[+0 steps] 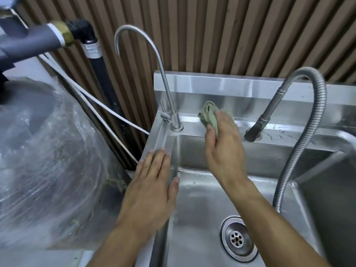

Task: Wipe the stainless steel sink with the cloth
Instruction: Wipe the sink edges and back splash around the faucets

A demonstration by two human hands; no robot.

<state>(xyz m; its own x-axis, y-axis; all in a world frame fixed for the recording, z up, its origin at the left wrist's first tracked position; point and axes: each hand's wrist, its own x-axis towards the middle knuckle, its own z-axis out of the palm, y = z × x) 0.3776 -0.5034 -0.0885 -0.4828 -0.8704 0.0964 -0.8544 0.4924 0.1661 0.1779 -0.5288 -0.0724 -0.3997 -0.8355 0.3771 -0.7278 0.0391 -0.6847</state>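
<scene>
The right hand (223,145) has its grip clamped on a green cloth (209,116), pressing it to the sink's (202,199) back ledge between the thin tap (163,89) and the hose sprayer (260,120). The left hand (152,189) lies flat, fingers apart, on the sink's left rim.

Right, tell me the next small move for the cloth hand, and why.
Probably slide the right hand sideways along the back ledge toward the spray head. Its grip pinches the green cloth on that ledge between the thin tap and the spray head, and water marks show on the ledge there. The left hand lies flat on the sink rim, steadying.
</scene>
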